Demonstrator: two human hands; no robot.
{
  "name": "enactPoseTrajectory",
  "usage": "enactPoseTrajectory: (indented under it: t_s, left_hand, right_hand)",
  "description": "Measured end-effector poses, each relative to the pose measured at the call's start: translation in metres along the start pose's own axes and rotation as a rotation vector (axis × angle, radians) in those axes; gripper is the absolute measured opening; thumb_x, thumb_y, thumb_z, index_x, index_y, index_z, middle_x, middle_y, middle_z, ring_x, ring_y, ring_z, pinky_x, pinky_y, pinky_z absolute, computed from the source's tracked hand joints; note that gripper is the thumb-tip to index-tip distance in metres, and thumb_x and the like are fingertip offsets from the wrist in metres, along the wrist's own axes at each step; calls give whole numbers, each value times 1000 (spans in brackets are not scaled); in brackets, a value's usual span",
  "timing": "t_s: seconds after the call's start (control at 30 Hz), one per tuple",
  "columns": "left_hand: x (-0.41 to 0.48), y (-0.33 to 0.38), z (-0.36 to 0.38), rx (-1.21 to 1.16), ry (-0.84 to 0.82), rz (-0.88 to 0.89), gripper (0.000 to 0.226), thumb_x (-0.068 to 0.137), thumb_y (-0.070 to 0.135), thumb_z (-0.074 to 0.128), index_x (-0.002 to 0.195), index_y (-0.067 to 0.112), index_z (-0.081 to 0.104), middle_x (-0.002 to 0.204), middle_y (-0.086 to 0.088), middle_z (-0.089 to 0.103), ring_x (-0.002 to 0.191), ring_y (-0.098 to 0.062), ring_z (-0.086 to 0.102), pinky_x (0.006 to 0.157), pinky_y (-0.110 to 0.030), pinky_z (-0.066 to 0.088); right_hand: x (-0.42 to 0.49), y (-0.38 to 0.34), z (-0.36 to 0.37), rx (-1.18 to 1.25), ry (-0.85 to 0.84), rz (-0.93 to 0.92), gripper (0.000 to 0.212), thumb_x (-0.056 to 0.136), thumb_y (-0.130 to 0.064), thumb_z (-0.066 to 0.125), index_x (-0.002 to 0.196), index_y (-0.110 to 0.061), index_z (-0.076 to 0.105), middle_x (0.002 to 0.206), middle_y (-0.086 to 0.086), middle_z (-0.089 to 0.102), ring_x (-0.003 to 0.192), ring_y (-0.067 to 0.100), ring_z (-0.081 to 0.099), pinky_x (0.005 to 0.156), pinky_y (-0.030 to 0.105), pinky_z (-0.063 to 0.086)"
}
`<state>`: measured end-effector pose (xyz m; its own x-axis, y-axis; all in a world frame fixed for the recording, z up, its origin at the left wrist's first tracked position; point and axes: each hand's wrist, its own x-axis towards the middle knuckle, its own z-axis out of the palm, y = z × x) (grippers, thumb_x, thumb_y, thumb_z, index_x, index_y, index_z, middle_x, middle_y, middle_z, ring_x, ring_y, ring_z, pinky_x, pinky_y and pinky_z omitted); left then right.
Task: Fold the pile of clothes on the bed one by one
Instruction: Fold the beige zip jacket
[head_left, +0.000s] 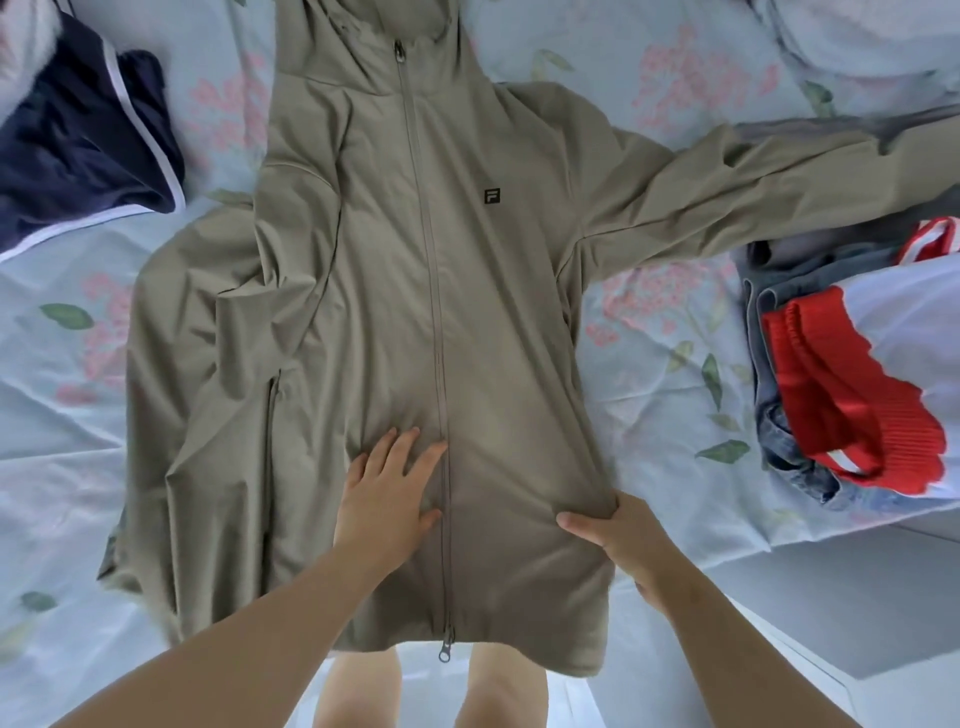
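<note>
The bed (57, 426), in a pale flowered sheet, carries a zipped khaki hooded jacket (395, 291) spread face up at frame centre. A navy garment (88, 145) lies upper left, and a red-and-white garment (852, 395) lies on denim (774, 296) at right. The left hand (389, 488) presses flat on the jacket, fingers spread. The right hand (618, 535) pinches its side edge. A small dark chest badge (492, 196) reads "F".

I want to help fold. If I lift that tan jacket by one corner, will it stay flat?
Probably not: the jacket bunches where the right hand pinches its edge, so it looks floppy. The thin wrinkled cloth seems light. Its spread sleeve would likely dangle.
</note>
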<state>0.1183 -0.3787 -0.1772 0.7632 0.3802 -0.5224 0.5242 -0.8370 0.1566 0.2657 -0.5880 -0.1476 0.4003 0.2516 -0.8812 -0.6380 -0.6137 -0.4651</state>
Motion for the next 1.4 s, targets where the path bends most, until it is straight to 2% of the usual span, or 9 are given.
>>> enactPoseTrajectory:
  t_s: [0.2, 0.37, 0.53, 0.8, 0.9, 1.0, 1.17, 1.3, 1.4]
  left_hand:
    - [-3, 4, -4, -7, -40, -49, 74, 86, 50, 55, 147, 41, 14, 158, 4, 11, 146, -15, 6, 114, -34, 14]
    - [-5, 1, -7, -46, -109, -48, 71, 89, 48, 53, 147, 39, 14, 157, 7, 7, 145, -13, 6, 114, -35, 15]
    - [2, -15, -17, -198, -92, -65, 58, 92, 39, 51, 144, 31, 26, 154, 5, 18, 140, -17, 20, 110, -33, 23]
    - [31, -95, -65, -450, 315, -538, 43, 89, 26, 55, 130, 21, 45, 127, -9, 41, 113, -32, 44, 81, -40, 41]
    - [42, -115, -75, -359, 284, -629, 53, 88, 31, 59, 133, 21, 35, 131, -8, 34, 109, -33, 45, 73, -40, 43]
    - [58, -145, -80, -444, 217, -666, 22, 96, 25, 46, 116, 15, 48, 118, -11, 51, 89, -31, 54, 65, -36, 42]
    - [83, -189, -133, -1439, 511, -796, 18, 100, 11, 34, 109, 4, 48, 79, -11, 60, 46, -13, 64, 47, -29, 55]
    - [97, -243, -192, -1827, 803, -855, 24, 98, 5, 26, 113, 4, 45, 100, -14, 54, 60, -16, 69, 52, -28, 57]
    - [98, -285, -219, -1618, 981, -838, 12, 97, 6, 29, 96, 9, 41, 89, -6, 50, 71, -20, 65, 61, -29, 56]
  right_hand:
    - [-6, 10, -21, 202, -89, 114, 52, 60, -28, 83, 105, -9, 66, 98, 8, 74, 90, 24, 71, 70, 29, 55]
    - [-5, 12, -24, -425, 429, 134, 43, 76, -39, 75, 102, -12, 53, 99, 6, 63, 88, 26, 59, 77, 38, 49]
    - [-1, -29, 16, -622, 585, -86, 48, 85, -22, 59, 129, -14, 42, 127, 15, 45, 112, 34, 44, 95, 44, 38]
    - [38, -121, 137, -696, 237, -384, 43, 88, -16, 58, 129, -11, 46, 130, 11, 45, 116, 30, 49, 98, 40, 40]
    - [53, -134, 163, -780, 197, -392, 45, 88, -19, 57, 131, -12, 44, 131, 11, 46, 120, 30, 44, 100, 37, 37]
    - [67, -142, 188, -843, 200, -404, 45, 89, -22, 56, 131, -14, 44, 131, 12, 45, 121, 33, 41, 100, 36, 35]
    - [76, -165, 211, -827, 230, -406, 41, 91, -22, 56, 129, -12, 46, 130, 13, 46, 120, 31, 42, 97, 37, 37]
    - [88, -196, 233, -804, 147, -301, 54, 92, -25, 54, 141, -13, 33, 141, 14, 36, 126, 33, 41, 100, 41, 40]
    - [98, -209, 249, -773, 67, -211, 67, 92, -28, 54, 149, -18, 19, 153, 15, 16, 139, 34, 23, 110, 43, 29]
